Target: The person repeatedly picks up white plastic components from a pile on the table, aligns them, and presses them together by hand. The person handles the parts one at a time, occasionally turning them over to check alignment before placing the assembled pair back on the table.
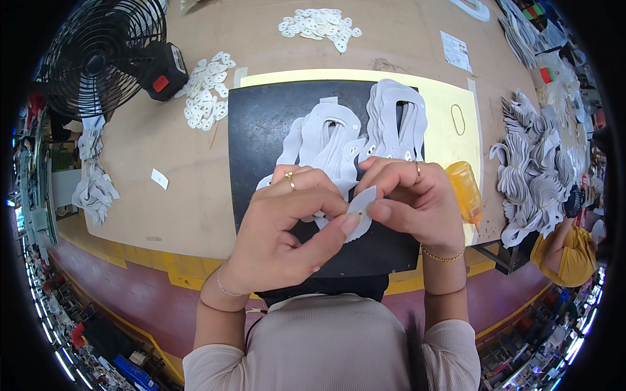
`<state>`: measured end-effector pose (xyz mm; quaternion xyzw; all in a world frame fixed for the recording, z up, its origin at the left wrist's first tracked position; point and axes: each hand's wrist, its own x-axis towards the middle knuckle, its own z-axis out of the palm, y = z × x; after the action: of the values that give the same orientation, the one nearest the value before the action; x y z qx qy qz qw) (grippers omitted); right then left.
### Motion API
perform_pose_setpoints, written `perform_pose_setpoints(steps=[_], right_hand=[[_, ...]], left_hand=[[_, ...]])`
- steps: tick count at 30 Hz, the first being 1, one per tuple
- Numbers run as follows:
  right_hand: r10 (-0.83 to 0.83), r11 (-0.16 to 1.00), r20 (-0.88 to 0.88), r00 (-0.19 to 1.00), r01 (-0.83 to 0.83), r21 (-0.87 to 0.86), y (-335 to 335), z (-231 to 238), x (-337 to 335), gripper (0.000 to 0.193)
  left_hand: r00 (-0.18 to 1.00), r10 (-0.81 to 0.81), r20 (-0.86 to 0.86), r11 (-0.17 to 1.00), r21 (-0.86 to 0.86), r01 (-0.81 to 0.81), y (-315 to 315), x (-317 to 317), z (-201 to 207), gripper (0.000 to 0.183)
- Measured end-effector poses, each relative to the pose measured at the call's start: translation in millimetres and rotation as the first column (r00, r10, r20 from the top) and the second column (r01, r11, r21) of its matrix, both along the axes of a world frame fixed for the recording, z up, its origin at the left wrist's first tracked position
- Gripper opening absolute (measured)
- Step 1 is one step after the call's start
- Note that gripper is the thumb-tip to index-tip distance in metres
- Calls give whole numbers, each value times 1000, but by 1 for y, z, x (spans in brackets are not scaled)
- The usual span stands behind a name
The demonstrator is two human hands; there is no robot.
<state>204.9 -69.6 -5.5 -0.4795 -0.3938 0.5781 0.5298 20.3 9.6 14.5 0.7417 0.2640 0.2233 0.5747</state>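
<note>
Smooth brown tabletop (195, 202) spreads under the work, with a reddish floor (163, 296) striped in yellow showing beyond its near edge. A fan (95, 63) with a round black wire cage stands at ten o'clock. Small, flat, cream cutouts pierced with holes lie in two loose piles, one at twelve o'clock (318, 25), the other between ten and eleven (203, 112). At the centre, a matte black mat (254, 124) overlaps a pale yellow sheet (456, 91). On the mat, thin grey wavy-edged shapes with long openings are layered in two stacks, at twelve o'clock (312, 133) and one o'clock (420, 120).

Near the centre, above the mat, both hands hold one small grey piece (360, 207), thin and tapering to a corner. The left hand (277, 218) pinches its lower-left edge between thumb and forefinger; the right hand (424, 195) has thumb and forefinger closed on its upper-right end.

At three o'clock lies a translucent amber bottle (462, 186) with a narrow nozzle; farther out, rippled grey pieces form a heap (531, 169).
</note>
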Motion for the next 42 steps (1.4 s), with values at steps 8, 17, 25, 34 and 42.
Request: perform_pose_setpoints(steps=[8,17,25,34,42], right_hand=[[-21,998,8,1000,20,58,-4,-7,-4,6],[-55,993,42,998,50,105,-6,-7,-9,6],[-101,991,67,993,94,98,-9,-8,-12,8],[-79,995,-15,997,80,67,-11,-11,-12,8],[-68,995,-106,992,75,60,-13,-12,-12,9]], left_hand=[[999,47,-19,999,-16,-47,0,-1,-4,10],[999,47,16,999,5,-48,-1,0,-4,8],[995,65,70,990,120,-73,-1,3,-10,8],[996,61,67,990,123,-69,-2,2,-12,9],[999,37,11,998,54,-37,-3,1,-6,9]])
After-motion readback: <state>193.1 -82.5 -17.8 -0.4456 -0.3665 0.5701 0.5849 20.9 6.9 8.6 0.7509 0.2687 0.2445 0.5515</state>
